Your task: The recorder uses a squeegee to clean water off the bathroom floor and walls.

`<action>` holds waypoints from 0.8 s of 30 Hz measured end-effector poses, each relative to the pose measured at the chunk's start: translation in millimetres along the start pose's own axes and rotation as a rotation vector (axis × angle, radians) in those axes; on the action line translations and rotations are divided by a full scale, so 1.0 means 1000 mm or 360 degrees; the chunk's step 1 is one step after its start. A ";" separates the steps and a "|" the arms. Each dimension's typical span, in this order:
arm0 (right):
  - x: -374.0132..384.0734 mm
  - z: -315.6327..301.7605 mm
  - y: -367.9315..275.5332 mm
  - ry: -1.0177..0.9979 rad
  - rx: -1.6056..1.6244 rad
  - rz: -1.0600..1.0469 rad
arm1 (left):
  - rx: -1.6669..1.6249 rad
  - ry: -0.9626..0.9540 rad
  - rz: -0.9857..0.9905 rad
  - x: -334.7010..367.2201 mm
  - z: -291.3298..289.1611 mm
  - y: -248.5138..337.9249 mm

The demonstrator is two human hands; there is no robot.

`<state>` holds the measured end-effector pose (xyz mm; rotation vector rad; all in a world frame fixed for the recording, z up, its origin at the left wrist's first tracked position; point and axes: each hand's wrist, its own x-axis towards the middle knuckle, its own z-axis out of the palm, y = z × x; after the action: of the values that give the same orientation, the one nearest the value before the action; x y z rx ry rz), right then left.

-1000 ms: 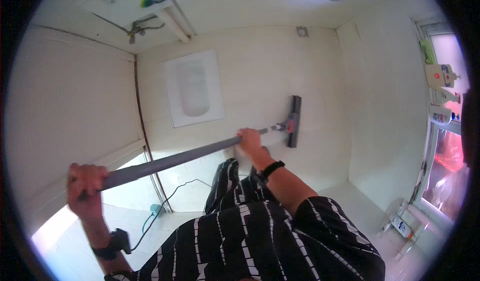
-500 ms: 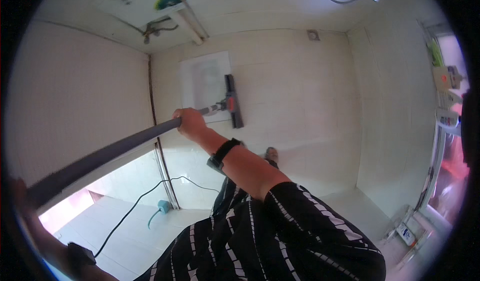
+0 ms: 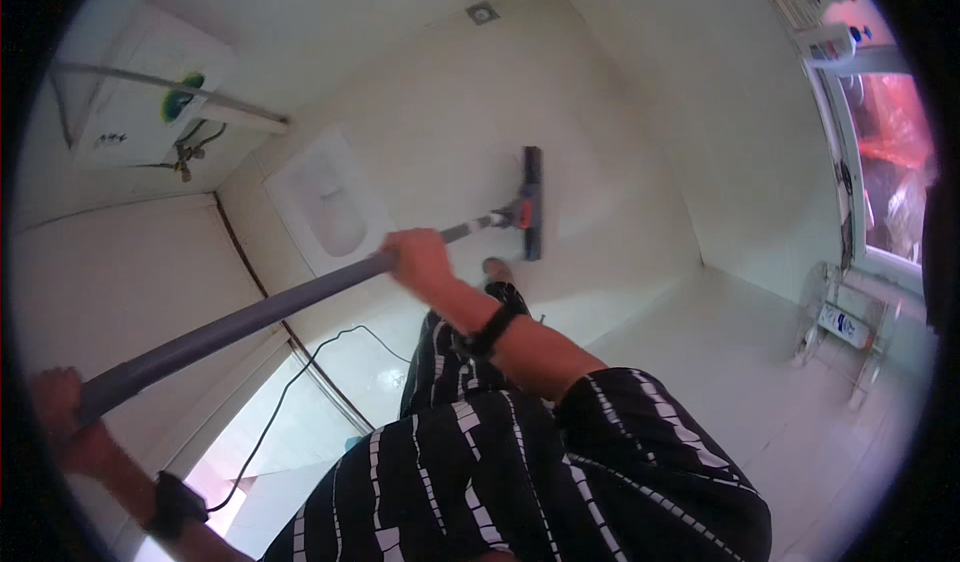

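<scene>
A long-handled floor brush [image 3: 533, 207] with a grey pole [image 3: 250, 317] reaches across the view. Its wide dark head, red at the middle, rests on the pale tiled floor, to the right of the squat toilet [image 3: 335, 217]. Whether it carries bristles or a blade is too blurred to tell. My right hand [image 3: 420, 262] is wrapped round the lower pole. At the far left, my left hand [image 3: 62, 407] grips the pole's upper end, partly lost in the dark rim. My foot [image 3: 498, 270] stands just left of the head's lower end.
A white tank [image 3: 150, 87] with pipes is on the wall at upper left. A floor drain [image 3: 482, 13] lies near the far corner. On the right are bottles [image 3: 832, 44], a window [image 3: 888, 167] and a rack [image 3: 850, 330]. A black cable [image 3: 290, 392] hangs from my left wrist.
The view has turned and moved right. The brush head has gone from the squat toilet's edge to open floor on its right. Both hands keep their hold on the pole.
</scene>
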<state>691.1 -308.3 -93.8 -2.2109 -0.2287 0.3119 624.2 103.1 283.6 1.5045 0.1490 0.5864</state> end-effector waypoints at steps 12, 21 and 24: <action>-0.162 -0.143 0.302 0.0040 -0.0608 0.0591 | -0.0534 -0.1096 -0.1237 -0.172 0.299 -0.247; -0.153 -0.111 0.312 0.0159 -0.0586 0.0793 | -0.0472 -0.1069 -0.1247 -0.167 0.316 -0.269; -0.134 -0.082 0.289 0.0183 -0.0646 0.0508 | -0.0474 -0.0976 -0.1184 -0.149 0.278 -0.256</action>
<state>604.1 -581.1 -254.8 -2.6612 0.1404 0.3319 689.9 -201.0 22.7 1.1609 0.1243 -0.4360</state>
